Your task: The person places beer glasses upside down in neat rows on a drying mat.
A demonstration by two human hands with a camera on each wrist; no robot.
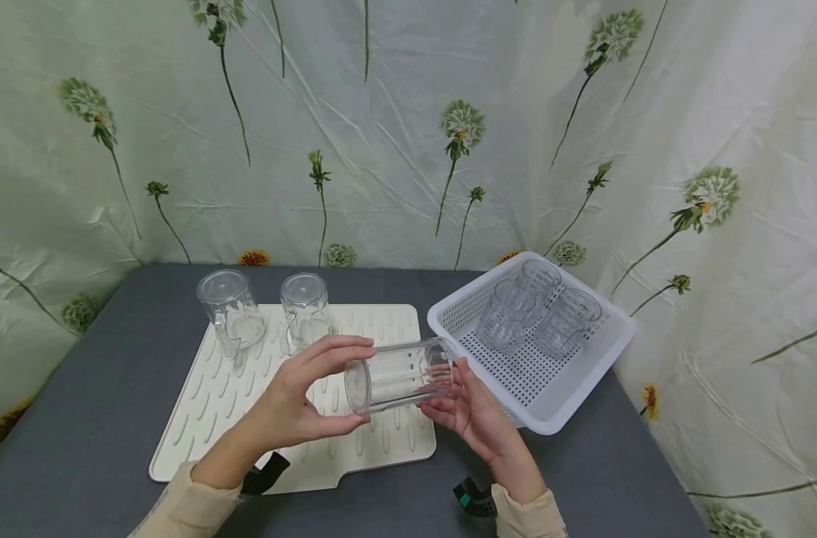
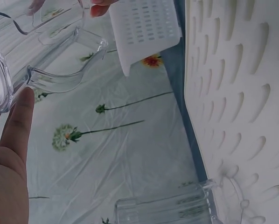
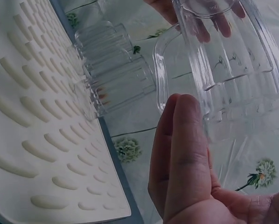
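Note:
A clear mug (image 1: 402, 376) lies sideways in the air between both hands, over the right part of a cream drying mat (image 1: 388, 441). My left hand (image 1: 304, 392) grips its base end, thumb below and fingers above. At the rim end, my right hand (image 1: 472, 415) holds it between thumb and fingers. The mug's handle (image 2: 60, 81) shows in the left wrist view, and in the right wrist view the handle (image 3: 161, 70) is beside my right fingertips (image 3: 188, 105). Two similar mugs, one at the left (image 1: 230, 310) and another (image 1: 305, 310) beside it, stand upside down at the mat's back edge.
A white perforated basket (image 1: 610, 359) sits at the right, holding three clear mugs (image 1: 566, 321) with their rims up. Beneath everything is a dark grey tabletop (image 1: 79, 418). A flower-printed curtain (image 1: 381, 149) hangs behind the table and along its sides.

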